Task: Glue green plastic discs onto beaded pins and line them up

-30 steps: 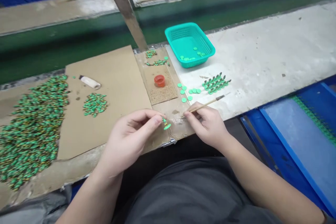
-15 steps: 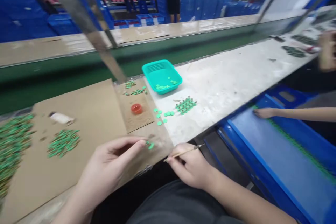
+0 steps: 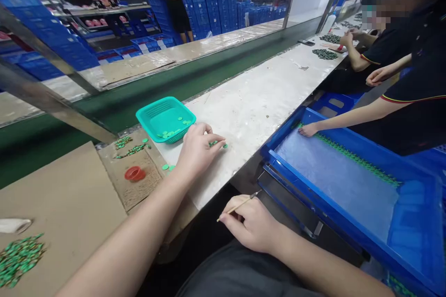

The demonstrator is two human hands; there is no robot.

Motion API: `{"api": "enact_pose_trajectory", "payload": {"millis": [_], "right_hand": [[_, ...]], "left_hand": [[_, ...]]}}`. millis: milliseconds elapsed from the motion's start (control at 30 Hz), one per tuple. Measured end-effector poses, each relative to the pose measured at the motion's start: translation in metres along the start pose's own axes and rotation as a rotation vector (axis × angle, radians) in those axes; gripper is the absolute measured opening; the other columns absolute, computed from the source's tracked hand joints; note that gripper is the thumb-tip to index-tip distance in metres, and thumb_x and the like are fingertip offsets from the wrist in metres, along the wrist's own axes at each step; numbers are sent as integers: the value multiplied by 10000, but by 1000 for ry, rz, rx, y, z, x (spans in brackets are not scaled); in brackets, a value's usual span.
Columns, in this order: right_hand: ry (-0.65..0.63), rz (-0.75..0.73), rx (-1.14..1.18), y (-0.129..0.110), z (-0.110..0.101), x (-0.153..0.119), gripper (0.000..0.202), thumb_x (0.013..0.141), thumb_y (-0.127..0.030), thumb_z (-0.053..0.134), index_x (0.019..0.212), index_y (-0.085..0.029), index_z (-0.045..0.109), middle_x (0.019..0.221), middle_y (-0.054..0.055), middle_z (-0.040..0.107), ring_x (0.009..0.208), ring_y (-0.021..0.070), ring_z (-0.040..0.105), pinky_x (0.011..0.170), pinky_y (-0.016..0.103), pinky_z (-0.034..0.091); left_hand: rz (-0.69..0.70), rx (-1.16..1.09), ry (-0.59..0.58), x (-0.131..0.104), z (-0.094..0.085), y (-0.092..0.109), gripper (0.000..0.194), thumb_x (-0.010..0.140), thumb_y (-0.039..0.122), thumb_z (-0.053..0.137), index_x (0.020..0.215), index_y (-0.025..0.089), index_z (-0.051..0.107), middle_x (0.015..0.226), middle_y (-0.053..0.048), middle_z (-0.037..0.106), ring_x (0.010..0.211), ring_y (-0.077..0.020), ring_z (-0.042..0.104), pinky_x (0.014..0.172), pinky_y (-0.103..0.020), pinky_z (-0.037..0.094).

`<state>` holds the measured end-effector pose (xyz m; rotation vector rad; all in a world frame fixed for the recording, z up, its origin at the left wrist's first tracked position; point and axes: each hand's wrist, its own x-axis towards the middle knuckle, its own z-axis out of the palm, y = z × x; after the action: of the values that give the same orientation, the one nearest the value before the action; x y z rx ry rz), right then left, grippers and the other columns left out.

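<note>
My left hand (image 3: pixel 199 151) reaches over the white tabletop beside the turquoise basket (image 3: pixel 166 119). Its thumb and fingers are pinched at a small green piece (image 3: pixel 212 144); the hand partly hides this and the group of green pieces beneath it. In my right hand (image 3: pixel 252 222), near my lap, is a thin paintbrush (image 3: pixel 239 206) with a pale wooden handle and a dark tip. Several green discs (image 3: pixel 168 167) lie below the basket, and more are inside it. A shallow red cap (image 3: pixel 134 174) sits on a small cardboard piece (image 3: pixel 142 190).
Green pieces form a pile (image 3: pixel 21 257) on the cardboard sheet (image 3: pixel 69 204) at left, near a white cylindrical object (image 3: pixel 14 225). At right, a co-worker's hand (image 3: pixel 308 130) reaches into a blue crate (image 3: pixel 334 181) lined with rows of green pieces. A metal post (image 3: pixel 52 97) slants at left.
My left hand has moved from the near table edge, where it held a small green piece, forward to the green group. My right hand keeps the paintbrush. The view has turned right.
</note>
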<state>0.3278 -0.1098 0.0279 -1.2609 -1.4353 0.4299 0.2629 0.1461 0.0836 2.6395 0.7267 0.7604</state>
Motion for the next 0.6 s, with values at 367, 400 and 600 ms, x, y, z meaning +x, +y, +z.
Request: {"api": "enact_pose_trajectory", "payload": {"millis": [367,400,600], "right_hand": [[2,55,40,-2,-12,2,227,1121,-202,695,926,-213,812,859,47,848,762,188,793,775,288,616],[7,74,49,-4,-13,2,227,1121,-203,683,927,-215,801,870,48,844,782,189,795,791,291,617],[-53,389,213,-14,-19,5,372,1246,-353,480,1092,-224,793,917,37,796,828,187,767,802,306,614]], "left_hand": [[-111,137,-54,-9,-12,-1,188,1070,392,788,1136,341,956,1149,-93,734,1142,-298,665,1028,-461,519],[-150,146,-45,-12,-26,-3,254,1098,427,738,1210,331,945,1163,-91,750,1141,-290,684,1037,-452,538],[-499,277,-225,-38,-119,-24,289,1120,409,666,1233,281,900,1024,-33,835,861,-224,751,796,-362,595]]}}
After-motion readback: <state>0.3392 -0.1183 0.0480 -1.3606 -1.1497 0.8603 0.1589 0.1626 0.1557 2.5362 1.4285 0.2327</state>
